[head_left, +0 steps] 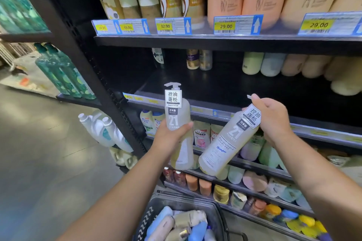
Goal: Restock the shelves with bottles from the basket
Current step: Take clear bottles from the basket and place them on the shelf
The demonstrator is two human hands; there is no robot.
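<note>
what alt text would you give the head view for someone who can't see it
The left hand holds an upright bottle and the right hand a tilted bottle, both pale shampoo pumps, before a mostly bare black shelf. A basket of bottles sits below.

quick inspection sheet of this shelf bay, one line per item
surface: middle shelf mostly bare in front, few bottles at the back
job's things: upright bottle and tilted bottle, both held; basket below holds more
clutter: nothing seen
hands: left hand grips the upright bottle; right hand grips the tilted bottle's top
cables: nothing seen
surroundings: stocked shelves above and below, price tags, grey floor
</note>
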